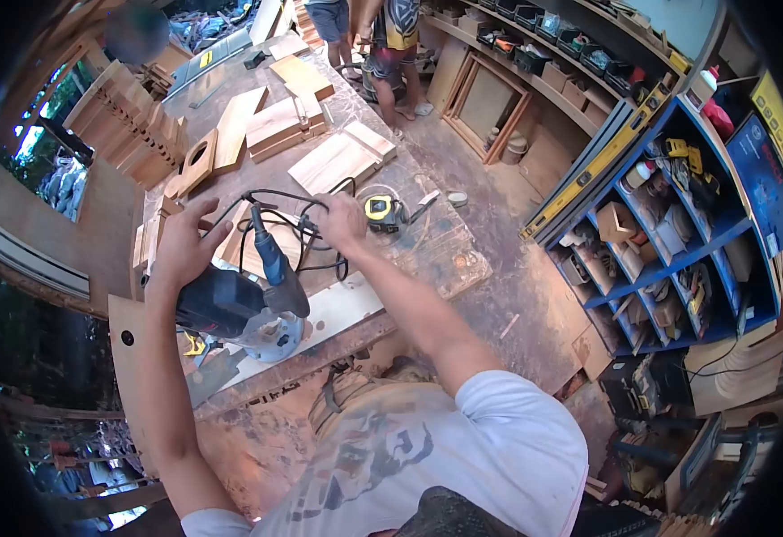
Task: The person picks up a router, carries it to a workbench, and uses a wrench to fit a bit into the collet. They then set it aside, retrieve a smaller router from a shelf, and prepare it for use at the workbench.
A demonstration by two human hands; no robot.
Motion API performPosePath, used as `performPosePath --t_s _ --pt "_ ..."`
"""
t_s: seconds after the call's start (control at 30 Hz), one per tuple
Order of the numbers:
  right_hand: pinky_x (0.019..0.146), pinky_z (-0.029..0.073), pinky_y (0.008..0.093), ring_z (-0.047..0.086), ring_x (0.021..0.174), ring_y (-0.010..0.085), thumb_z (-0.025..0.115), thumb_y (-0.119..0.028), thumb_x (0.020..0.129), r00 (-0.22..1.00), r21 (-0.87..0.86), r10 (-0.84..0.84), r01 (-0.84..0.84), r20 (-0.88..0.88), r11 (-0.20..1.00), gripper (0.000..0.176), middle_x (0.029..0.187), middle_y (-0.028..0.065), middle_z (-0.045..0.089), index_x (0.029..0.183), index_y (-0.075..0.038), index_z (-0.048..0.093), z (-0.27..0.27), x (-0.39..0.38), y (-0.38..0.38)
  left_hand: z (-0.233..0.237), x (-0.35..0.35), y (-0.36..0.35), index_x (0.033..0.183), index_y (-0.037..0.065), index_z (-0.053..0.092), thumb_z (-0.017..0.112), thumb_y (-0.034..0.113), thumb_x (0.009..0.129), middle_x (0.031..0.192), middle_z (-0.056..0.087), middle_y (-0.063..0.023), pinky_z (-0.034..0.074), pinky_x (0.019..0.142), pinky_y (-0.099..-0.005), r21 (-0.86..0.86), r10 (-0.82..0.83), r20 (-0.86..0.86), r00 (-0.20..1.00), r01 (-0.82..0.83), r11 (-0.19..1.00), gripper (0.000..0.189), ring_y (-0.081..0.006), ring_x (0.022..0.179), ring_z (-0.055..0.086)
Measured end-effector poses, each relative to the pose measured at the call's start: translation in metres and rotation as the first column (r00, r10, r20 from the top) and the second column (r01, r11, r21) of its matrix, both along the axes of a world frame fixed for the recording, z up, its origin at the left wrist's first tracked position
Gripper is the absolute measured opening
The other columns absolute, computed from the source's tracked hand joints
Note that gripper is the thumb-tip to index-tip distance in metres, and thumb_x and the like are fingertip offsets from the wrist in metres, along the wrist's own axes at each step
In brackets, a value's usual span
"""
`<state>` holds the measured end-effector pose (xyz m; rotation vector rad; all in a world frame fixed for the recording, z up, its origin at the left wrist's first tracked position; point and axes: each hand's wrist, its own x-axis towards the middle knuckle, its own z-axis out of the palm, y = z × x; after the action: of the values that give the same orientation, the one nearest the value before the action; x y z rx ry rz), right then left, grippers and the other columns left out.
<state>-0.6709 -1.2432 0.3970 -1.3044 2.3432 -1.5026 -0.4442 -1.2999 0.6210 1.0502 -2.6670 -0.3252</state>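
A dark blue and black router [221,300] rests on the near side of the workbench, its round pale base [270,336] turned towards me. Its black power cord [266,195] lies in loose loops beyond it. My right hand [341,222] is closed around part of that cord. My left hand [187,240] hovers over the router's left end with thumb and fingers apart, close to the cord loops. Just right of my right hand sits a yellow and black tape measure [384,211].
Cut boards [342,157] lie across the workbench [449,255], with stacked notched wood pieces [127,116] at its left. A blue shelf unit [669,242] holds tools on the right. Two people stand beyond the bench, their legs [391,85] showing. A yellow level [588,174] leans by the shelf.
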Motion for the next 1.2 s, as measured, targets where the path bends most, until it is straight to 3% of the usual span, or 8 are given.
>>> performPosePath --t_s 0.2,0.33,0.6,0.7,0.8,0.97,1.13,1.2 --pt "0.097 0.043 0.0494 0.051 0.111 0.0369 0.069 -0.014 0.082 0.952 -0.391 -0.066 -0.060 -0.300 0.918 0.029 0.122 0.0147 0.059 0.111 -0.013 0.072 0.036 0.025 0.022 -0.002 -0.005 -0.009 0.131 -0.003 0.063 0.076 0.027 0.089 0.116 0.073 -0.0186 0.057 0.085 -0.0375 0.077 -0.004 -0.001 1.000 0.004 0.997 0.053 -0.0264 0.095 0.073" --pt "0.095 0.042 0.0491 0.050 0.113 0.0360 0.069 -0.010 0.080 0.948 -0.375 0.066 -0.186 -0.310 0.908 0.029 0.121 0.0142 0.060 0.110 -0.011 0.072 0.017 0.037 0.035 -0.005 -0.002 -0.010 0.133 -0.005 0.062 0.076 0.026 0.091 0.116 0.073 -0.0180 0.057 0.084 -0.0358 0.133 -0.006 -0.087 0.996 0.018 0.991 0.054 -0.0225 0.093 0.072" --pt "0.094 0.042 0.0472 0.052 0.109 0.0339 0.069 -0.006 0.080 0.969 -0.336 0.088 -0.165 -0.232 0.927 0.031 0.120 0.0122 0.061 0.110 -0.009 0.070 -0.016 0.055 0.084 -0.004 0.003 -0.009 0.131 -0.004 0.063 0.075 0.025 0.094 0.116 0.073 -0.0151 0.055 0.087 -0.0333 0.114 -0.035 -0.182 0.983 0.056 0.992 0.048 -0.0190 0.097 0.069" --pt "0.095 0.042 0.0467 0.053 0.108 0.0340 0.069 -0.006 0.082 0.970 -0.327 0.106 -0.175 -0.219 0.929 0.030 0.118 0.0124 0.063 0.112 -0.006 0.070 -0.024 0.049 0.098 -0.005 0.010 -0.012 0.128 -0.003 0.065 0.072 0.021 0.096 0.118 0.073 -0.0129 0.054 0.091 -0.0323 0.194 0.033 -0.509 0.860 0.077 0.978 0.040 -0.0170 0.103 0.068" --pt "0.094 0.044 0.0465 0.057 0.106 0.0351 0.068 -0.005 0.084 0.973 -0.312 0.095 -0.159 -0.211 0.937 0.030 0.114 0.0148 0.065 0.114 -0.003 0.069 -0.039 0.036 0.112 0.002 0.026 -0.001 0.126 -0.003 0.066 0.069 0.018 0.099 0.120 0.072 -0.0120 0.052 0.096 -0.0315 0.164 0.048 -0.675 0.737 0.087 0.983 0.034 -0.0157 0.108 0.066" --pt "0.089 0.049 0.0464 0.061 0.100 0.0359 0.064 -0.001 0.086 0.978 -0.225 0.095 -0.135 -0.184 0.965 0.029 0.109 0.0176 0.066 0.115 -0.002 0.067 -0.040 0.027 0.126 -0.011 0.075 0.009 0.125 0.001 0.068 0.075 0.031 0.092 0.116 0.073 -0.0148 0.051 0.098 -0.0360 -0.005 0.120 -0.581 0.805 -0.151 0.989 0.044 -0.0237 0.113 0.068" --pt "0.079 0.053 0.0405 0.066 0.088 0.0307 0.063 -0.002 0.090 0.989 -0.246 0.102 -0.125 -0.106 0.961 0.028 0.101 0.0171 0.068 0.118 0.001 0.065 -0.024 0.032 0.112 -0.007 0.082 0.019 0.124 0.003 0.068 0.075 0.028 0.089 0.115 0.071 -0.0193 0.051 0.096 -0.0402 -0.062 0.038 -0.395 0.918 -0.068 0.996 0.044 -0.0320 0.109 0.068" --pt "0.076 0.053 0.0376 0.067 0.085 0.0277 0.063 -0.003 0.093 0.995 -0.300 0.062 -0.083 -0.078 0.950 0.026 0.097 0.0158 0.068 0.118 0.001 0.065 -0.005 0.037 0.098 -0.006 0.083 0.018 0.121 0.003 0.068 0.077 0.031 0.085 0.112 0.071 -0.0197 0.051 0.094 -0.0436 -0.076 0.014 -0.420 0.907 -0.051 0.996 0.046 -0.0357 0.105 0.067"
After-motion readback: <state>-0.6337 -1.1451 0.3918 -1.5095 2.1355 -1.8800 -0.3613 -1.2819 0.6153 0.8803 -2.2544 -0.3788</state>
